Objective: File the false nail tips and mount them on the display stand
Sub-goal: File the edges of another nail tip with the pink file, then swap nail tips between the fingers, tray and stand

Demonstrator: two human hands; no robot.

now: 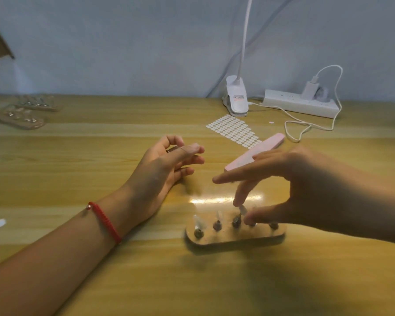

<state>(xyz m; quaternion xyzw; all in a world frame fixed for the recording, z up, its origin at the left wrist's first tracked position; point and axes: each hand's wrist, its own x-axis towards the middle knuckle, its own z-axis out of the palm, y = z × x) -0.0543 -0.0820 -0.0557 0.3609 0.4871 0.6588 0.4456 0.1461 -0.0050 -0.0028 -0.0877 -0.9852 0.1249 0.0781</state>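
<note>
"Head view: what is the right hand (301,192) doing?"
"It is pinching a clear nail tip (242,209) over a middle peg of the display stand (235,238), near centre. The left hand (164,169) is resting loosely curled, holding nothing."

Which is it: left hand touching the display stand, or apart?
Apart. The head view shows bare table between the left hand and the display stand. Only the right hand, pinching a nail tip, is at the stand.
</note>
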